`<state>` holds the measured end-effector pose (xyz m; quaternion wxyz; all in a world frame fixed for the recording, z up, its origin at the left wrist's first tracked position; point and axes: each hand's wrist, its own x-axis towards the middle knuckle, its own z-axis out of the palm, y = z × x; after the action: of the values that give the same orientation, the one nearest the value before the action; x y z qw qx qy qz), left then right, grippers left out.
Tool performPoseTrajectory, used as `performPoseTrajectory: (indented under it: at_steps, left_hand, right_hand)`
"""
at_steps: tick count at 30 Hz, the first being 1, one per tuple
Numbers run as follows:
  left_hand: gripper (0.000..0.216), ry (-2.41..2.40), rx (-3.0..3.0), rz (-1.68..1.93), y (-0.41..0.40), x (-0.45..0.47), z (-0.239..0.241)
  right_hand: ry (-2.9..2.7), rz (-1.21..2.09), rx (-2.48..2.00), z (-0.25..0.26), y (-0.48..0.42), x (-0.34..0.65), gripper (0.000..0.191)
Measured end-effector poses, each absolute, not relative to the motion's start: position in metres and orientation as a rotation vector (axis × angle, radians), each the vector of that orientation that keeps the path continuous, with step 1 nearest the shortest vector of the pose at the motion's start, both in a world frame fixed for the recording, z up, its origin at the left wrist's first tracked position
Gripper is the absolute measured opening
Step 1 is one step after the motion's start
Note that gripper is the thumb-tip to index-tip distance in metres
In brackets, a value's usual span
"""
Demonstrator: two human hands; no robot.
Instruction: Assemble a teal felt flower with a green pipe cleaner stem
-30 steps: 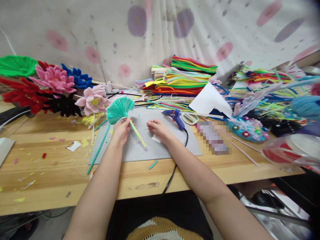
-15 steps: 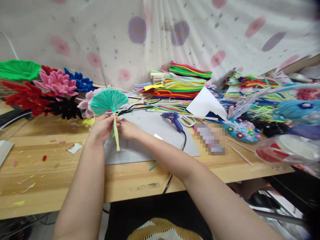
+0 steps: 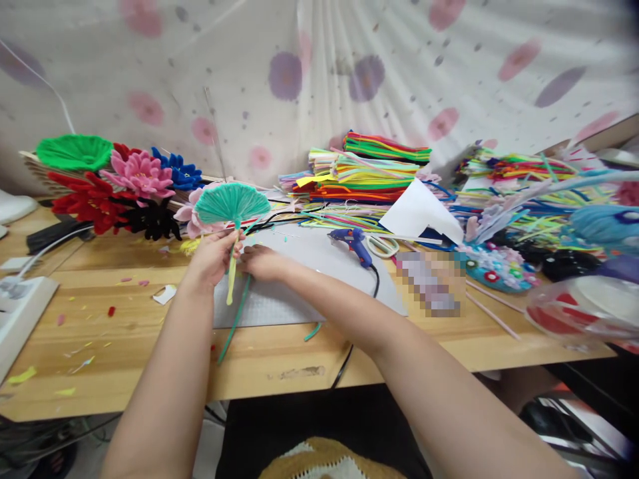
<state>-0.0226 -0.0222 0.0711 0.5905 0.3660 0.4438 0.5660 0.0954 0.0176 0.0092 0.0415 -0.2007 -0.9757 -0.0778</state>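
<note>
A fan-shaped teal leaf of pipe cleaners [image 3: 233, 201] stands upright above my hands, its pale yellow-green stem [image 3: 231, 286] pointing down. My left hand [image 3: 212, 256] is closed in a pinch around the stem just under the leaf. Right beside it, my right hand [image 3: 263, 264] is closed, fingers curled, on a green pipe cleaner [image 3: 235, 322] that hangs toward the table's front edge. The fingertips of my right hand are partly hidden. Under both hands lies a grey cutting mat [image 3: 299, 299].
A blue glue gun [image 3: 352, 243] lies on the mat, near scissors [image 3: 383, 246] and white paper [image 3: 417, 209]. Bundled pipe cleaners [image 3: 369, 169] are stacked behind. Pipe-cleaner flowers [image 3: 142, 174] stand left, above scattered scraps; a power strip [image 3: 22, 303] sits at the left edge.
The view has shifted slightly left. The long green pipe cleaner now hangs down away from the stem, below my right hand, which has moved slightly off the stem.
</note>
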Motion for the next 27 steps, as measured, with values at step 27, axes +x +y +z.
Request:
performPoseTrajectory:
  at_steps: [27]
  left_hand:
    - [0.004,1.063,0.628,1.347,-0.017,0.01,0.017]
  right_hand:
    - [-2.499,0.302,-1.424,-0.005,-0.014,0.143,0.015]
